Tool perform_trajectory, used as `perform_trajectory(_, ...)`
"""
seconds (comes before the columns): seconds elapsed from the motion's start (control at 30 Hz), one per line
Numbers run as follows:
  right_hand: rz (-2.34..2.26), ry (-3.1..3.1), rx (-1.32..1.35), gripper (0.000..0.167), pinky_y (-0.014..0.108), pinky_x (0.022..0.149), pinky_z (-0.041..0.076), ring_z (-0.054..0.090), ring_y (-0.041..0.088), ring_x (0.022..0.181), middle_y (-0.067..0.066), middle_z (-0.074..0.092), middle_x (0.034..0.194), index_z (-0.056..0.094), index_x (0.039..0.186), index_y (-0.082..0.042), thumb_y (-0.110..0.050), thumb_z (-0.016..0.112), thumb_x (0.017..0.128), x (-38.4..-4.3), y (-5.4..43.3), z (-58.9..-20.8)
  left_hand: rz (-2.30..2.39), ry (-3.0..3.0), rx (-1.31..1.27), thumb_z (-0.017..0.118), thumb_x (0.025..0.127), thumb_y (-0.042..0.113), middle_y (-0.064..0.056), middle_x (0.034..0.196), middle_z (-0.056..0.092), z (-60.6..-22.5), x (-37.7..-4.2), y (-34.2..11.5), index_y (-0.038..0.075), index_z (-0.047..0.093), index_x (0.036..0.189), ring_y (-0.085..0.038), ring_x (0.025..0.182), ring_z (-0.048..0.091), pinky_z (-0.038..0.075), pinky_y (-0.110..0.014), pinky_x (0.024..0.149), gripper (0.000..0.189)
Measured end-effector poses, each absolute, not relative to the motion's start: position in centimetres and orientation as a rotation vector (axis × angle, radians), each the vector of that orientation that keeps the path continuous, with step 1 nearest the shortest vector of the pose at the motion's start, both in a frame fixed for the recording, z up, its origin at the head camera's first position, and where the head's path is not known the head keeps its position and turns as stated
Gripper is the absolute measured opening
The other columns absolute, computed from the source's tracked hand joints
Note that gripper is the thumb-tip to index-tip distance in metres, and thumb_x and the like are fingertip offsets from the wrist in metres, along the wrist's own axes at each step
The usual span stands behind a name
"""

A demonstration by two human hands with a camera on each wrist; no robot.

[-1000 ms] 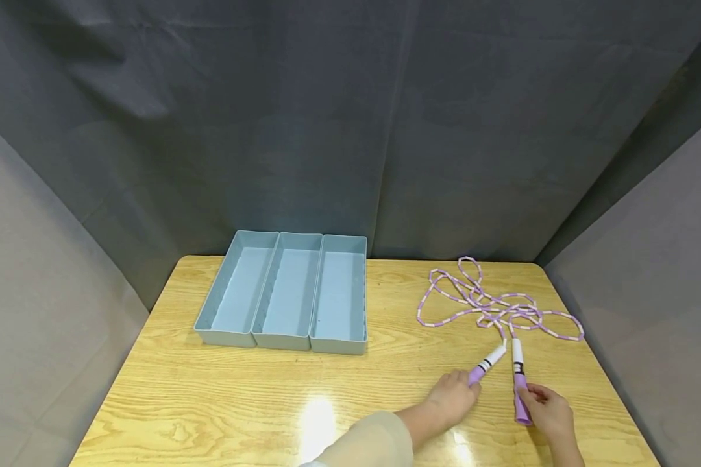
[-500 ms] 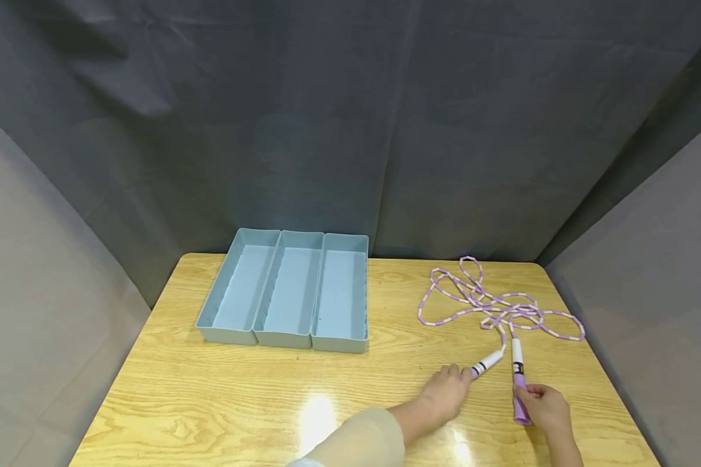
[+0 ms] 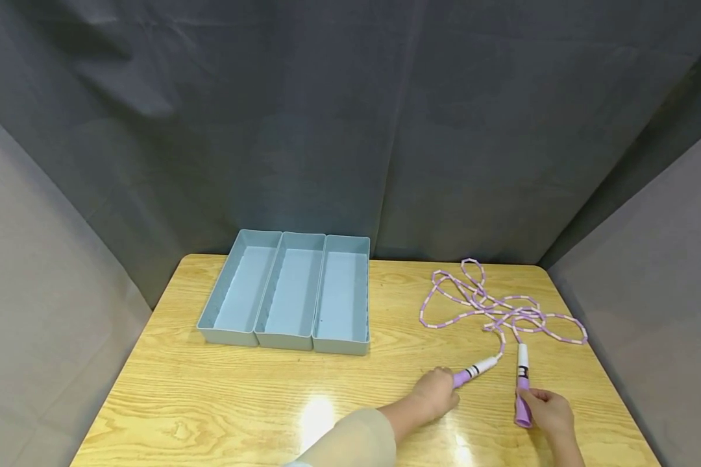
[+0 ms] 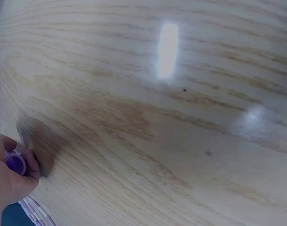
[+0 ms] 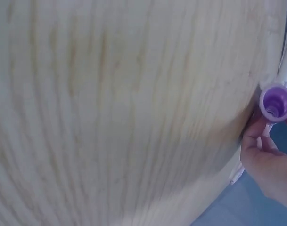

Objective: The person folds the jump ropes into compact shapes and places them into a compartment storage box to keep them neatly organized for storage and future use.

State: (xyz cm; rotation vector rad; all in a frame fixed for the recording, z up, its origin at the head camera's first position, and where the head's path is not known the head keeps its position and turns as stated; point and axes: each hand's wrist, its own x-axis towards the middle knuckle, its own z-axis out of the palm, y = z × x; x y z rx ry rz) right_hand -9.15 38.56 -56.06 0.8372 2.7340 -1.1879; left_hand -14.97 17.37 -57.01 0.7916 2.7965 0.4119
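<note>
A jump rope [image 3: 479, 311] of purple and white beads lies in loose loops on the right of the table. My left hand [image 3: 437, 393] grips one of its purple-and-white handles [image 3: 473, 371], which slants up to the right toward the beads. In the left wrist view that handle's hollow purple end [image 4: 15, 163] shows between thumb and fingers. With thumb and fingers my right hand [image 3: 549, 411] pinches the other handle [image 3: 523, 389], which points away from me. Its open purple end [image 5: 276, 103] faces the right wrist camera.
Three long blue-grey bins [image 3: 341, 292] stand side by side at the back left of the wooden table [image 3: 222, 402]. Dark cloth [image 3: 304, 130] hangs behind the table, and grey panels [image 3: 666, 272] flank both sides.
My left hand has moved left and slightly toward me, drawing its handle away from the other one. The right hand and its handle have barely shifted.
</note>
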Motion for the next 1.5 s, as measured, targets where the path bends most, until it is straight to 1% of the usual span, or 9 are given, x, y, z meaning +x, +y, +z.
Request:
perform_trajectory(0.23,-1.265,2.641,0.765,0.049,0.019,0.059,0.043,0.05,0.008,0.069,0.013,0.064,0.079,0.052,0.11,0.02,-0.024,0.053,0.089,-9.0,38.7,-55.7,0.566,2.705,0.672,0.063,0.081,0.031,0.0,0.075,0.059,-57.0,-15.0,17.3,0.005,0.055,0.115,-0.009,0.059,0.052,0.045,-0.019,0.051,0.044)
perform_trajectory(0.33,-1.371,2.526,0.761,0.051,0.02,0.06,0.045,0.051,0.007,0.069,0.004,0.06,0.076,0.049,0.11,0.023,-0.024,0.053,0.088,-9.0,38.7,-55.4,0.608,2.692,0.663,0.063,0.081,0.03,0.001,0.07,0.055,-56.9,-15.0,17.2,0.006,0.058,0.108,-0.008,0.055,0.047,0.041,-0.019,0.048,0.037)
perform_trajectory(0.47,-1.524,2.384,0.797,0.052,0.019,0.06,0.048,0.052,0.003,0.067,-0.003,0.058,0.073,0.049,0.109,0.025,-0.022,0.055,0.088,-9.0,38.7,-55.3,0.67,2.701,0.661,0.064,0.079,0.029,0.003,0.064,0.05,-57.0,-15.1,17.1,0.011,0.059,0.086,-0.009,0.052,0.044,0.039,-0.019,0.045,0.02)
perform_trajectory(0.6,-1.663,2.258,0.836,0.044,0.019,0.06,0.049,0.053,0.002,0.064,-0.006,0.058,0.07,0.054,0.104,0.022,-0.019,0.056,0.088,-9.0,38.6,-55.4,0.775,2.657,0.608,0.064,0.079,0.029,0.003,0.062,0.05,-56.9,-15.1,17.0,0.01,0.061,0.087,-0.009,0.051,0.045,0.038,-0.018,0.044,0.021)
perform_trajectory(0.83,-1.808,2.123,0.824,0.061,0.018,0.065,0.048,0.054,-0.001,0.07,-0.013,0.059,0.075,0.035,0.126,0.022,-0.023,0.055,0.09,-9.0,38.6,-55.8,1.082,2.507,0.599,0.063,0.082,0.022,0.006,0.056,0.051,-56.9,-14.9,17.0,0.007,0.064,0.092,-0.004,0.043,0.044,0.038,-0.015,0.04,0.019)
perform_trajectory(1.1,-1.895,2.036,0.806,0.056,0.017,0.067,0.049,0.055,-0.001,0.073,-0.013,0.059,0.077,0.036,0.128,0.018,-0.02,0.055,0.091,-8.9,37.9,-55.4,1.402,2.316,0.491,0.061,0.08,0.012,0.005,0.051,0.054,-57.0,-14.7,17.3,0.006,0.061,0.082,0.0,0.041,0.044,0.04,-0.013,0.041,0.006)
perform_trajectory(1.23,-1.905,2.01,0.81,0.046,0.015,0.065,0.05,0.055,-0.001,0.071,-0.012,0.06,0.076,0.045,0.126,0.007,-0.022,0.055,0.091,-9.0,37.2,-54.8,1.565,2.147,0.421,0.059,0.082,0.006,-0.004,0.059,0.061,-56.9,-14.7,17.4,0.002,0.06,0.082,-0.008,0.048,0.055,0.048,-0.016,0.047,0.004)
perform_trajectory(1.33,-1.915,2.0,0.793,0.044,0.016,0.067,0.05,0.055,-0.001,0.073,-0.012,0.06,0.078,0.045,0.125,0.004,-0.023,0.054,0.092,-9.2,36.8,-54.5,1.716,1.951,0.332,0.057,0.083,0.0,-0.014,0.067,0.065,-56.9,-14.7,17.6,-0.004,0.059,0.087,-0.023,0.06,0.065,0.055,-0.026,0.056,0.006)
perform_trajectory(1.5,-1.96,1.989,0.699,0.059,0.016,0.073,0.049,0.054,-0.002,0.079,-0.013,0.059,0.084,0.027,0.134,0.012,-0.024,0.051,0.094,-9.4,36.3,-54.6,1.867,1.733,0.255,0.053,0.082,-0.005,-0.026,0.075,0.064,-56.9,-14.8,17.6,-0.008,0.055,0.093,-0.04,0.072,0.065,0.056,-0.036,0.063,0.012)
